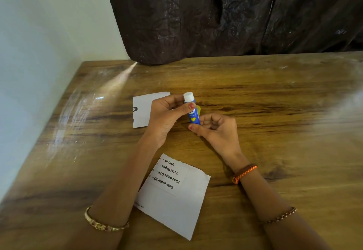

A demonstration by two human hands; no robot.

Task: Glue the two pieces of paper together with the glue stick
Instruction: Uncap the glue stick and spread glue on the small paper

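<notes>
A blue glue stick (192, 115) with a white top and a yellow heart stands nearly upright above the table's middle. My left hand (167, 116) pinches its upper part with thumb and fingers. My right hand (214, 129) grips its bottom end. Something yellow (198, 109) shows just behind the stick; what it is I cannot tell. A small white paper (142, 110) lies on the table behind my left hand, partly hidden by it. A larger white paper (176, 196) with printed text lies near me, between my forearms.
The wooden table (275, 112) meets a pale wall along its left edge. A dark curtain (225, 14) hangs behind the table's far edge and touches it at the back left.
</notes>
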